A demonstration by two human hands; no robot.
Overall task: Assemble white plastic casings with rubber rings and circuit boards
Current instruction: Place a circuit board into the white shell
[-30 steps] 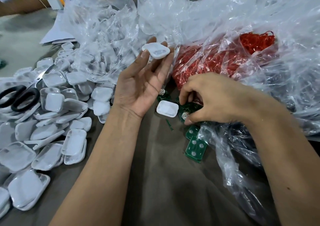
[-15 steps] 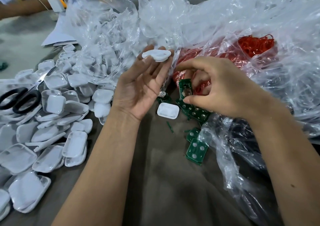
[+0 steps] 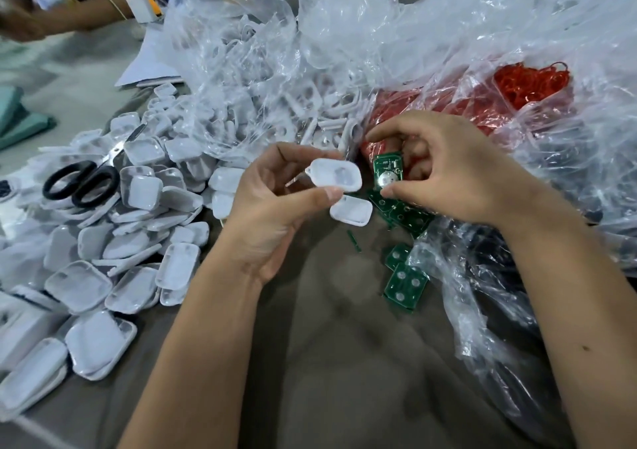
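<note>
My left hand [image 3: 272, 204] pinches a white plastic casing [image 3: 336, 177] between thumb and fingers, hollow side toward me. Just to its right, my right hand [image 3: 448, 169] holds a green circuit board [image 3: 387, 173] upright by its edges, a round silver part on its face. The board and the casing are a finger's width apart. Another white casing [image 3: 351, 210] lies on the cloth below them. Loose green boards [image 3: 405, 285] lie beside a clear bag. Red rubber rings [image 3: 531, 83] fill a clear bag behind my right hand.
A heap of white casings [image 3: 103, 242] covers the left side, with black-handled scissors [image 3: 81, 183] on top. A clear bag of white parts [image 3: 248, 80] sits behind. Crumpled plastic [image 3: 499, 310] lies right. Another person's arm [image 3: 69, 18] is at the far left.
My left hand turned the casing and lowered it toward the middle. My right hand lifted a green board off the cloth and brought it up beside the casing.
</note>
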